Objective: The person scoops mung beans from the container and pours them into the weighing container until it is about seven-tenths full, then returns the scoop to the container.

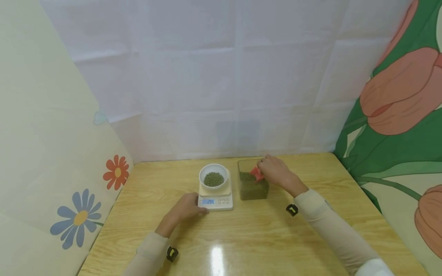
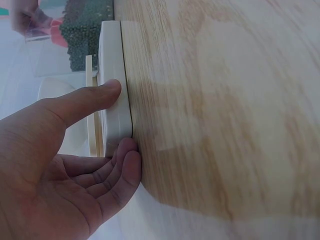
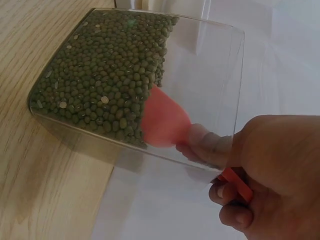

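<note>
A white kitchen scale (image 1: pixel 226 206) with a lit display stands on the table, and a white bowl (image 1: pixel 203 170) with green mung beans (image 1: pixel 213 179) sits on its plate. My left hand (image 1: pixel 186 208) holds the scale's near left corner. In the left wrist view its thumb (image 2: pixel 107 92) lies on the front edge and the fingers bend against the left side. Right of the scale is a clear square container (image 3: pixel 210 50) partly filled with mung beans (image 3: pixel 110 65). My right hand (image 1: pixel 275 171) grips a red scoop (image 3: pixel 165 120), whose tip is in these beans.
The wooden table (image 1: pixel 241 245) ends at a white cloth backdrop (image 1: pixel 193 96) just behind the scale and container. Flower-patterned panels (image 1: pixel 81 217) border it left and right. Each wrist carries a small black device (image 1: pixel 292 209).
</note>
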Motion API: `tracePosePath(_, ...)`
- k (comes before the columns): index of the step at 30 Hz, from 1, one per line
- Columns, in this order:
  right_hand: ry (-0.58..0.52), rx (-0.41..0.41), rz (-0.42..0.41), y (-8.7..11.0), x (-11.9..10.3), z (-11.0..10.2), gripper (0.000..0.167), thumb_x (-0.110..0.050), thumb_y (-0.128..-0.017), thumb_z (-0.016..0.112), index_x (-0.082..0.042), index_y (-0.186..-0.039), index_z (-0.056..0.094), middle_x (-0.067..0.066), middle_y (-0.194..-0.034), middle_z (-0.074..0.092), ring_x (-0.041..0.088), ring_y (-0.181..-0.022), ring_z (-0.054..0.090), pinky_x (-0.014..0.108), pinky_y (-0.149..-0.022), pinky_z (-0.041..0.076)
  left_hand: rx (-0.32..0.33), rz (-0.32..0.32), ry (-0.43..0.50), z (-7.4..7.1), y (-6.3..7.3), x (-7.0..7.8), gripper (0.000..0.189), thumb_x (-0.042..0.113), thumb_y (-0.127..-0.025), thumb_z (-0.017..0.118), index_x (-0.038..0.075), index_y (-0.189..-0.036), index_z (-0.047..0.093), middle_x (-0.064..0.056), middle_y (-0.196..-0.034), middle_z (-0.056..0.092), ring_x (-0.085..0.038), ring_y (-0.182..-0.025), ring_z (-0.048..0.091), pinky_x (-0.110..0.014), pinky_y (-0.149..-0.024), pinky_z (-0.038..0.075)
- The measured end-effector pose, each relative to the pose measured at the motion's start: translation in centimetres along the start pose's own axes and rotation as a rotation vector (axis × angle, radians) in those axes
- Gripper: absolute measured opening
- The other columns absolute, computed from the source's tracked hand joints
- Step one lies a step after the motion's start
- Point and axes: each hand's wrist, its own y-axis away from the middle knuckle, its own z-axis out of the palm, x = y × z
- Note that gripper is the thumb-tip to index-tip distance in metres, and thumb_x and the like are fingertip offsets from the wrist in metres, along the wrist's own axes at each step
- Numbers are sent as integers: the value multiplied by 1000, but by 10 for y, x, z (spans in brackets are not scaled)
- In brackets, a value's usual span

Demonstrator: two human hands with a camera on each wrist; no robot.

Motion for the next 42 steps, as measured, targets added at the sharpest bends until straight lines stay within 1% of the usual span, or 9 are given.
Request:
tracePosePath(6,-11,-29,11,1,4,4,6,0,-90,79,-3,-93,75,11,-94,76,26,-78,60,40,-69,56,-1,-2,-2,-1,0,2,32,24,-84,89,7,-104,72,0,-85,71,-16,-72,63,-31,-67,56)
tracePosePath(13,-26,-45,18,0,6,5,8,2,-89,79,-2,-94,74,11,-93,75,27,-80,61,41,-71,57,2,3,-2,-1,0,1,33,24,-83,90,6,-103,72,-1,-85,71,-16,-72,62,-30,-66,55)
tracePosePath(22,-69,-74,26,0,8,5,9,4,-93,75,-2,-99,76,11,-98,77,29,-88,65,44,-82,59,3,8,-4,0,-1,-1,31,24,-83,90,7,-101,72,-1,-83,70,-16,-70,61,-31,-64,54)
tracePosePath(27,-67,-70,17,0,9,7,8,4,-94,74,-2,-99,76,11,-99,77,30,-91,66,44,-85,59,3,9,-10,0,-2,-2,32,24,-82,91,6,-102,72,-1,-83,71,-16,-70,61,-31,-64,54)
tracePosePath(31,-70,-62,6,0,11,8,8,4,-92,74,-2,-97,76,11,-97,77,30,-91,68,46,-88,59,-1,10,-7,1,-3,-3,32,24,-83,91,6,-103,72,-1,-83,71,-16,-70,61,-30,-64,54)
tracePosePath(35,-73,-51,-2,1,12,8,8,4,-91,75,-2,-95,76,11,-96,77,29,-89,68,46,-88,59,0,6,-6,1,-3,-3,33,24,-83,91,6,-103,72,-1,-83,71,-16,-70,61,-30,-64,54)
tracePosePath(42,-98,-47,2,1,11,8,6,2,-93,74,-3,-96,76,11,-97,77,30,-90,67,46,-86,60,2,5,-7,1,-3,-2,34,23,-83,91,5,-104,72,-1,-84,71,-16,-71,61,-31,-64,54)
